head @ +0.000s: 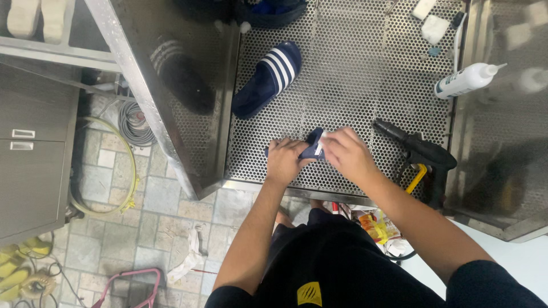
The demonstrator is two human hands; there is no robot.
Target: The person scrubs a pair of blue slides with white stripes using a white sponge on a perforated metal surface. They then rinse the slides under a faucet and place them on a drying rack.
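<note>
- Work in hand — left hand (283, 161) and right hand (345, 153) both grip one dark blue slipper part (313, 145), held just above the perforated worktop (354, 85); it looks mid-way, nothing finished yet.
- Count: one striped slipper (268, 78) lying apart, one white bottle (467, 80), one black power tool (419, 151).

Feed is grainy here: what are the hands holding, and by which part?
Both hands grip a small dark blue fabric piece with a white edge: left hand its left end, right hand its right.
</note>
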